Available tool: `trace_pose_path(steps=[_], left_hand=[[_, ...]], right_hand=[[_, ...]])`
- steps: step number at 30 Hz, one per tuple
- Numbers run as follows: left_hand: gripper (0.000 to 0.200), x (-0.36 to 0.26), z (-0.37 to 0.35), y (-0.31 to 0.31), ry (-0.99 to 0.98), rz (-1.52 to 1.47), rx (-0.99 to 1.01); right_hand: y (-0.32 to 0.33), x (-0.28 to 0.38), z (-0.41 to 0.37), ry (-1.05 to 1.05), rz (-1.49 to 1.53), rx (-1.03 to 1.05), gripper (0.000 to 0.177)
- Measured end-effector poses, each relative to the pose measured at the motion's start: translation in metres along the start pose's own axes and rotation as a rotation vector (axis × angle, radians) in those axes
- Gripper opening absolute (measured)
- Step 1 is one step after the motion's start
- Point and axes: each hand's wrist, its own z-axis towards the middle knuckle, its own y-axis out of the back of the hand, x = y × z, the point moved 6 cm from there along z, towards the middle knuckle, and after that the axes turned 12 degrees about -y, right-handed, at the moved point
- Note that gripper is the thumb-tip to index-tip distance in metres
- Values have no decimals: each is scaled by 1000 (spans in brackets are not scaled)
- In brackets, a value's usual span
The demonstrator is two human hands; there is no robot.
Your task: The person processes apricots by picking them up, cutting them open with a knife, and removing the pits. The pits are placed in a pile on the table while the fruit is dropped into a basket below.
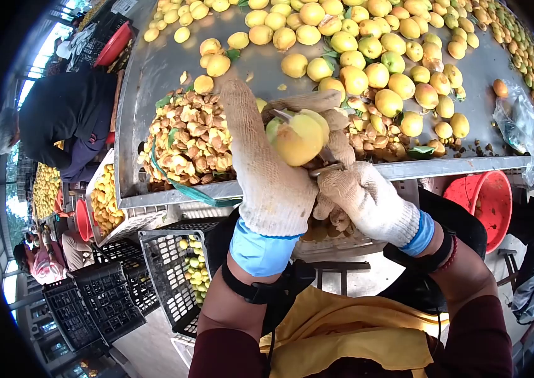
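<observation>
My left hand (267,170), in a cotton work glove over a blue inner glove, is closed around a yellow apricot (301,140), its thumb stretched upward. A thin metal tip pokes out at the fruit's top left. My right hand (358,192), gloved likewise, pinches a small metal pitting knife (326,169) against the fruit's lower right side. Both hands are over the front edge of a metal table (172,63). To the left of the fruit lies a heap of brown-orange apricot pits (190,135); whole apricots (377,74) spread behind it.
The table's raised metal rim (405,169) runs across in front of me. A clear plastic bag (519,116) hangs over it at right, above a red bucket (482,208). Below left, a black crate (172,277) contains greenish-yellow fruit. A person (68,120) bends over work at far left.
</observation>
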Motion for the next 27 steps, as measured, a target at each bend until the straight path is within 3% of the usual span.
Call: trace_pose_path(steps=[2, 3, 6, 7, 8, 10, 11, 15, 17, 21, 24, 25, 26, 27], left_hand=[[83, 10, 4, 3, 95, -71, -87], [92, 17, 4, 7, 188, -141, -175], [92, 1, 6, 9, 101, -20, -244], [95, -4, 9, 3, 101, -219, -345], [95, -6, 9, 6, 100, -220, -342], [94, -11, 9, -3, 76, -179, 65], [90, 9, 0, 7, 179, -160, -189], [89, 5, -7, 12, 128, 4, -272], [87, -15, 3, -6, -63, 160, 82], [87, 9, -3, 7, -44, 174, 148], [88, -8, 12, -8, -44, 74, 232], [92, 0, 13, 0, 10, -119, 230], [95, 8, 13, 8, 63, -312, 224], [99, 11, 12, 12, 118, -504, 215]], right_hand=[[-1, 0, -1, -118, -121, 5, 40], [-2, -3, 2, -43, -89, -9, 39], [-8, -7, 3, -146, 89, 139, 37], [-11, -3, 3, -143, 60, 188, 37], [-11, -2, 3, -140, 60, 186, 37], [-15, 0, 1, -111, 86, 204, 41], [-18, 0, 1, -97, 98, 217, 43], [-18, -1, -4, -91, 68, 195, 47], [-17, 2, -8, 5, -15, 197, 46], [-15, 7, -19, 202, -186, 195, 46], [-12, 2, -25, 170, -51, 107, 40], [-8, 11, -29, 330, -327, 145, 36], [-3, 13, -31, 334, -328, 149, 36], [-4, 3, -29, 21, -151, 278, 35]])
